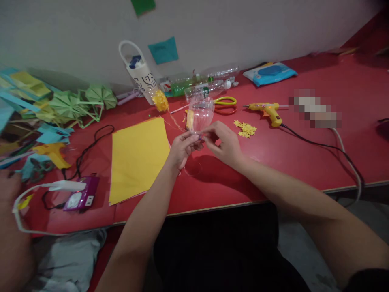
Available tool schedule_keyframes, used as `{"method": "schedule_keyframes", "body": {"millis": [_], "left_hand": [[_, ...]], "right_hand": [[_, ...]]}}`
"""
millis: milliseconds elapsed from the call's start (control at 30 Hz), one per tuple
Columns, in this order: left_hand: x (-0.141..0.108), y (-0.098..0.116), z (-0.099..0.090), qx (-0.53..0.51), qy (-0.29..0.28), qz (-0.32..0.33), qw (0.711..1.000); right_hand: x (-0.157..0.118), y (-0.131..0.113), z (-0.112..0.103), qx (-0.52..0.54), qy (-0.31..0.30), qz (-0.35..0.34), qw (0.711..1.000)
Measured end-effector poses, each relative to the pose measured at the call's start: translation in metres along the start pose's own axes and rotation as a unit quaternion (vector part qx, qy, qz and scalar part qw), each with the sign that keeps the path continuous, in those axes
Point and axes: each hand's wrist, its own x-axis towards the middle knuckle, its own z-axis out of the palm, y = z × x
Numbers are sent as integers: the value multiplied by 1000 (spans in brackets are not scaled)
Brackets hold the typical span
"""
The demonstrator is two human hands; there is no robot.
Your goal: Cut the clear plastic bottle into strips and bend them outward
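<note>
A clear plastic bottle piece [203, 115] with something yellow at its left side is between my hands, its narrow end toward me. My left hand [184, 149] has fingers closed on that narrow end. Beside it my right hand [223, 145] pinches at the same end; what its fingertips hold is too small to make out. A thin string [176, 121] runs from near my left fingers up to a yellow bundle [160, 100]. Small yellow stars [246, 129] lie to the right of my hands.
Yellow paper [138, 158] lies left of my hands. A glue gun [266, 111] and wipes pack [270, 74] are at right; scissors [225, 101] and bottles [209, 87] behind. Another glue gun [53, 153], a purple power socket [81, 194] and a person's arm [13, 231] are at left.
</note>
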Motion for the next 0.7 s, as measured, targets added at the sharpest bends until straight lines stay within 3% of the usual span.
{"method": "schedule_keyframes", "body": {"millis": [300,700], "left_hand": [[-1,0,0,-4,-7,-49,999],[1,-5,-1,32,5,-37,999]], "right_hand": [[0,1,0,11,-13,51,999],[2,2,2,40,-8,116,992]]}}
